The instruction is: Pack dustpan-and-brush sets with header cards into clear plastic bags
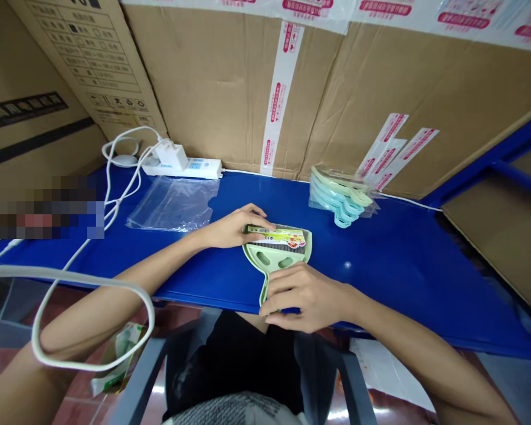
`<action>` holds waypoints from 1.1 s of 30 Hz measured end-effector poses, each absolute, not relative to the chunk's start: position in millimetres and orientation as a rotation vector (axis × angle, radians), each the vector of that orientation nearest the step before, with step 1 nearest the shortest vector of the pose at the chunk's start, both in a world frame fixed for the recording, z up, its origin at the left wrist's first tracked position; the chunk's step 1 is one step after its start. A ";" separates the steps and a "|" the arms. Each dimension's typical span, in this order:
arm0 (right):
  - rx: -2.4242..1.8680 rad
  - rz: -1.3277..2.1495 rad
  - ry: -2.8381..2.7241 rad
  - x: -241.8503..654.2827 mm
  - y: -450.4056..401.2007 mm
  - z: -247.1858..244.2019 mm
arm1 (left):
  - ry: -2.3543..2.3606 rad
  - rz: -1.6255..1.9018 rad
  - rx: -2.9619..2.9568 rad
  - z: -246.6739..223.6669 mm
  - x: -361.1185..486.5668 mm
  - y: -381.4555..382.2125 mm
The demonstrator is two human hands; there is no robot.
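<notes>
White cable (151,319) is looping over our forearm (92,319), risking snags, left hand (234,229) pinching packet (283,238), right hand (305,298) gripping dustpan (275,257)

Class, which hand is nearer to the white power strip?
Left. The left hand, at the wide end of the green dustpan, is right of the power strip; the right hand, at the handle, is farther right and closer to the body.
</notes>
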State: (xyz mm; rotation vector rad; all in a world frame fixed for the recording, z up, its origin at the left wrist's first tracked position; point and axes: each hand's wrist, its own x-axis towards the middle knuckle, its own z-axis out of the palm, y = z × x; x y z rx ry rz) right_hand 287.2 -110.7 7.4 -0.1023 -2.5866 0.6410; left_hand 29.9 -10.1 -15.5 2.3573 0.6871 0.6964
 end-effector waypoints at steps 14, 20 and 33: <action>-0.191 0.612 -2.636 294.3 -104.9 13.3 | 0.996 0.889 2.353 -20.5 24.7 3.0; -0.525 0.839 -2.719 319.4 -79.6 32.9 | 0.890 0.845 2.424 -22.4 21.9 6.9; -0.626 0.916 -2.780 346.7 -62.3 61.3 | 0.978 0.614 2.540 -30.7 26.4 6.3</action>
